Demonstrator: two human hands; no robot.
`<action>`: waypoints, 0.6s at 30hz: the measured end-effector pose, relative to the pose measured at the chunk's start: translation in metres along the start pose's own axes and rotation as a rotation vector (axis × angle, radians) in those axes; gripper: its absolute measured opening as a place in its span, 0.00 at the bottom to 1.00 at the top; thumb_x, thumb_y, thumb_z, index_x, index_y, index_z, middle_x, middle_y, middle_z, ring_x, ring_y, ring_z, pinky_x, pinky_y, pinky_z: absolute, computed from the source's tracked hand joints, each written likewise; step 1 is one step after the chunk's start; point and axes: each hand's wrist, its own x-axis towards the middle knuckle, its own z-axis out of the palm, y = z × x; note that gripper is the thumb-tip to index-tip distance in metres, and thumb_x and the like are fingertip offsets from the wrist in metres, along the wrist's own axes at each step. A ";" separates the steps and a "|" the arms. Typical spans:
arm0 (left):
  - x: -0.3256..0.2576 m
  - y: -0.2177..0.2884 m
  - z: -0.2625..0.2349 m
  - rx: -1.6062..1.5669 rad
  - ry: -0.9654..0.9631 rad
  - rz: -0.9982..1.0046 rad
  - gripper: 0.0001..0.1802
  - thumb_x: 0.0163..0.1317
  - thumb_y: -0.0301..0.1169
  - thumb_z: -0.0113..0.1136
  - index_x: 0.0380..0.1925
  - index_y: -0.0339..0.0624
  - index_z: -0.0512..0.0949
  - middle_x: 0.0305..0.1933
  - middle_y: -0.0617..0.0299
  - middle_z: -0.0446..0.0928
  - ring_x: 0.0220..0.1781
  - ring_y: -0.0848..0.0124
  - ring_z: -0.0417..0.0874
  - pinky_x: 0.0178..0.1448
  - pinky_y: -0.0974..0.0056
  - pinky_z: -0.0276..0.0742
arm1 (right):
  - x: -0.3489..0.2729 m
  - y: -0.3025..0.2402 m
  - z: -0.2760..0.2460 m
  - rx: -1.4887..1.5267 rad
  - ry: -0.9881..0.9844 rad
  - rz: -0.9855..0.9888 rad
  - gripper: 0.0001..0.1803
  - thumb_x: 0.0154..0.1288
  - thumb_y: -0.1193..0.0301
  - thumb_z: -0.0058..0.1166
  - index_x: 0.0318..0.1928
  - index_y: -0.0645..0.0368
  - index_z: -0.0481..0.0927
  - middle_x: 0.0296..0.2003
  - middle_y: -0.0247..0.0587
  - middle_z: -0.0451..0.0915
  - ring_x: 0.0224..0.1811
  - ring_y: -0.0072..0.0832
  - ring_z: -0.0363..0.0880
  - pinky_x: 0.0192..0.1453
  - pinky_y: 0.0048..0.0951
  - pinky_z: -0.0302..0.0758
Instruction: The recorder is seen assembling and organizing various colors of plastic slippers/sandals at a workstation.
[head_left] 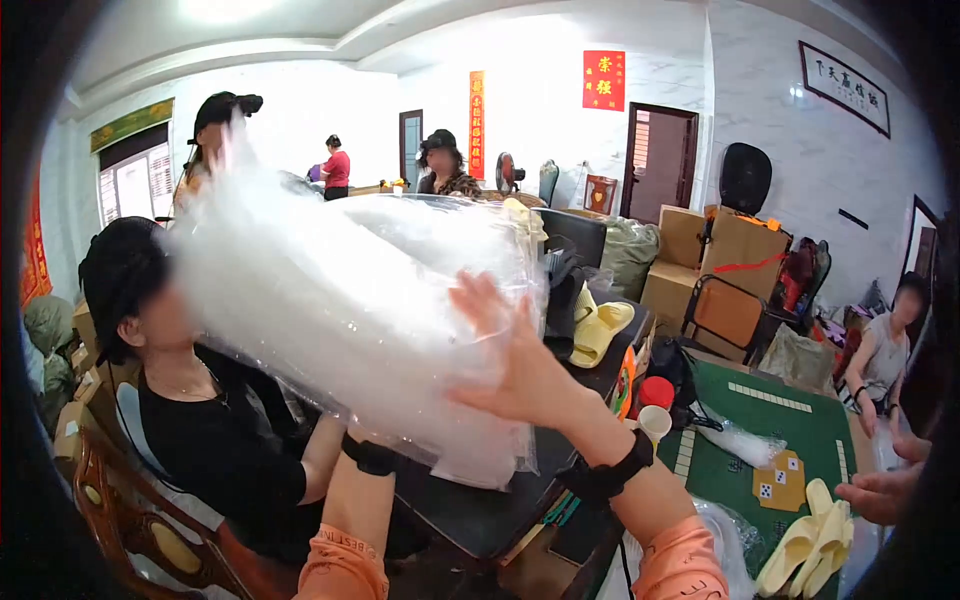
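A large, clear plastic bag [350,310], blurred in places and bulging with whitish film, rises before me and fills the middle of the view. My right hand [515,350] lies against its right side, fingers spread and smeared by motion. My left forearm [360,490], in an orange sleeve with a black band at the wrist, reaches up behind the bag's lower edge. The bag's glare hides my left hand and its fingers. Under the bag is a black tabletop [475,525]. Yellow slippers [600,332] rest on its far right part.
Close on my left sits a person in black [200,430], beside a carved wooden chair [150,530]. To the right stands a green game table [730,400] with tiles, a white cup [655,422] and more yellow slippers [812,540]. Another person's hand [885,490] reaches over it. Cardboard boxes [670,290] are stacked behind.
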 end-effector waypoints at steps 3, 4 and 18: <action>-0.019 0.000 0.021 -0.117 -0.097 -0.063 0.27 0.61 0.49 0.36 0.54 0.44 0.62 0.56 0.60 0.63 0.56 0.64 0.64 0.58 0.59 0.59 | -0.013 -0.012 -0.004 -0.115 -0.179 0.027 0.41 0.46 0.63 0.57 0.62 0.47 0.54 0.63 0.41 0.48 0.66 0.49 0.39 0.59 0.64 0.39; -0.021 0.002 0.030 -0.159 -0.133 -0.085 0.27 0.61 0.49 0.36 0.54 0.44 0.62 0.56 0.60 0.63 0.56 0.64 0.64 0.58 0.59 0.59 | -0.018 -0.015 -0.007 -0.226 -0.252 0.018 0.41 0.47 0.66 0.56 0.62 0.48 0.52 0.64 0.40 0.48 0.66 0.48 0.39 0.61 0.62 0.39; -0.129 0.058 0.236 -1.108 -0.940 -0.419 0.27 0.61 0.48 0.36 0.55 0.43 0.62 0.57 0.60 0.63 0.56 0.65 0.63 0.58 0.60 0.58 | -0.181 -0.152 -0.129 -0.622 -0.235 0.549 0.45 0.36 0.76 0.54 0.61 0.43 0.57 0.65 0.40 0.41 0.66 0.54 0.32 0.57 0.66 0.41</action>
